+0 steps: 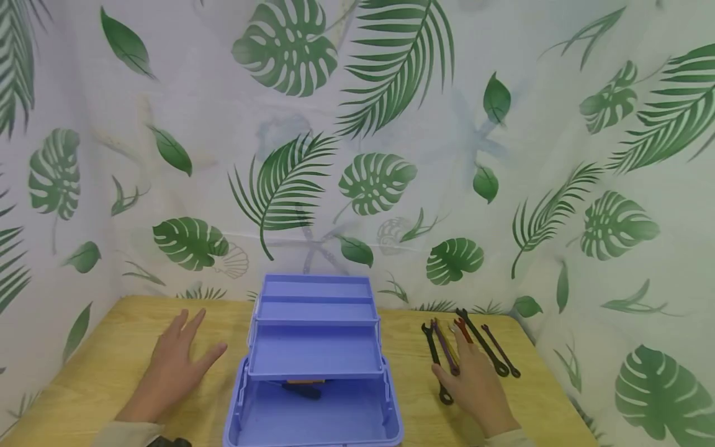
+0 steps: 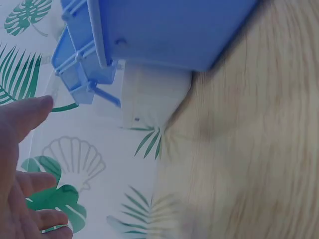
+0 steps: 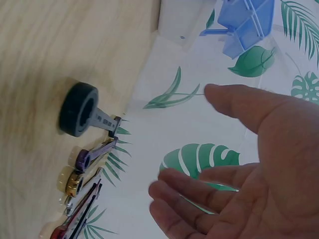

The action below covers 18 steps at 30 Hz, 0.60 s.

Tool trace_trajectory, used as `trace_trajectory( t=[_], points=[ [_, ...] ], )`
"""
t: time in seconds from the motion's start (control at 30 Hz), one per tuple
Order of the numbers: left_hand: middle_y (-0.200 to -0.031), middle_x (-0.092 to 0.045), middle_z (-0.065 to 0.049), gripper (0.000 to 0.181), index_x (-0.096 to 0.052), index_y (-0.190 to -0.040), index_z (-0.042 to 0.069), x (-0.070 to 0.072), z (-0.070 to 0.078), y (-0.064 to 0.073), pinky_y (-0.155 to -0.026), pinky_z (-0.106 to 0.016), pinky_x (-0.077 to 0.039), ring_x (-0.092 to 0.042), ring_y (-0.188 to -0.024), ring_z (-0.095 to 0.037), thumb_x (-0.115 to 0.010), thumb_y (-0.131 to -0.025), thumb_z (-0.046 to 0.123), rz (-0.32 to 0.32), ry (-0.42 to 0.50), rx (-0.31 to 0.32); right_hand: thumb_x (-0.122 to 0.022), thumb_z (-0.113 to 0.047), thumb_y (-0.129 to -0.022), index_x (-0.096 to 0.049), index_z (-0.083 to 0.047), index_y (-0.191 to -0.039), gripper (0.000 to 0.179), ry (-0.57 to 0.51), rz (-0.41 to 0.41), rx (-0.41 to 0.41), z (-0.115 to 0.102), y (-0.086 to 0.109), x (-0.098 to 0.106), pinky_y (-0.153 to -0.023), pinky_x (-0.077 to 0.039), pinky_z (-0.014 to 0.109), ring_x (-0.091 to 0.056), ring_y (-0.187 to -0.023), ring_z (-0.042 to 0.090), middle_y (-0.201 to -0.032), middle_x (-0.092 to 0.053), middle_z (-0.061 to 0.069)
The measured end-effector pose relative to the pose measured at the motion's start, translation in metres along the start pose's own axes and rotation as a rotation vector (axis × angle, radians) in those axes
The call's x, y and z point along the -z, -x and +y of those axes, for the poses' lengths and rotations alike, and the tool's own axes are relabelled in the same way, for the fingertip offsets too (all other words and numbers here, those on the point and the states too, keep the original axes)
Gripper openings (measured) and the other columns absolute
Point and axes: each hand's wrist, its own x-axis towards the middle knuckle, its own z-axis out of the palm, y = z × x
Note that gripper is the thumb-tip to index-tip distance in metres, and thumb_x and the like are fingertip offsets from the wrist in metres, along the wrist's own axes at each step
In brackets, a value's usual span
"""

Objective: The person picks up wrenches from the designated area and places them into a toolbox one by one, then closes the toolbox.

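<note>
A blue-violet toolbox (image 1: 313, 422) stands open in the head view, its stepped trays (image 1: 315, 351) raised toward the back. To its left, my left hand (image 1: 173, 369) hovers with fingers spread, apart from the box and holding nothing. Several combination wrenches lie right of the toolbox. Over them is my right hand (image 1: 479, 382), fingers extended and partly hiding some. A black wrench (image 1: 434, 354) is nearest the box, beside a purple wrench (image 1: 445, 349). The right wrist view shows a gap between the right hand (image 3: 279, 144) and the black ring end (image 3: 75, 109).
Inside the toolbox lie a dark object (image 1: 301, 390) and something orange (image 1: 306, 380), partly hidden under the trays. The wooden table (image 1: 84, 379) meets a leaf-printed cloth (image 1: 391, 248) at the back. A large black wrench (image 1: 483, 341) and a thinner wrench (image 1: 501, 352) lie farthest right.
</note>
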Motion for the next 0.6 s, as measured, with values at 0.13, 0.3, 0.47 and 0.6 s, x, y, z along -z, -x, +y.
trace_trajectory(
  t=[0.13, 0.3, 0.47, 0.6],
  points=[
    [-0.163, -0.021, -0.035, 0.087, -0.029, -0.161, 0.001, 0.001, 0.004, 0.000, -0.111, -0.077, -0.024, -0.021, -0.147, -0.058, -0.063, -0.100, 0.052, -0.043, 0.170, 0.050, -0.077, -0.033, -0.094, -0.051, 0.010, -0.143, 0.070, -0.005, -0.030, -0.015, -0.005, -0.001, 0.005, -0.087, -0.055, 0.059, -0.067, -0.103, 0.044, -0.120, -0.068, 0.028],
    [-0.163, -0.027, -0.030, 0.081, -0.023, -0.163, 0.003, -0.003, 0.005, -0.002, -0.112, -0.072, -0.031, -0.029, -0.147, -0.054, -0.058, -0.105, 0.047, -0.106, 0.377, 0.102, -0.078, -0.030, -0.093, -0.066, 0.003, -0.118, 0.043, -0.051, -0.075, -0.050, -0.007, -0.007, 0.014, -0.060, -0.050, 0.037, -0.059, -0.071, 0.018, -0.089, -0.068, 0.008],
    [-0.161, -0.031, -0.031, 0.077, -0.018, -0.164, 0.005, -0.008, 0.010, -0.005, -0.112, -0.066, -0.037, -0.036, -0.145, -0.051, -0.055, -0.107, 0.042, -0.192, 0.520, 0.138, -0.077, -0.033, -0.093, -0.062, -0.006, -0.097, 0.031, -0.090, -0.171, -0.110, -0.008, -0.009, 0.014, -0.052, -0.035, 0.031, -0.043, -0.057, 0.016, -0.069, -0.051, 0.000],
    [-0.161, -0.026, -0.034, 0.076, -0.010, -0.165, 0.006, -0.016, 0.016, -0.008, -0.112, -0.058, -0.043, -0.036, -0.144, -0.053, -0.052, -0.108, 0.035, -0.315, 0.741, 0.189, -0.077, -0.039, -0.091, -0.058, -0.007, -0.093, 0.037, -0.085, -0.295, -0.210, -0.005, -0.008, 0.009, -0.058, -0.041, 0.034, -0.049, -0.066, 0.018, -0.078, -0.057, 0.002]
  ],
)
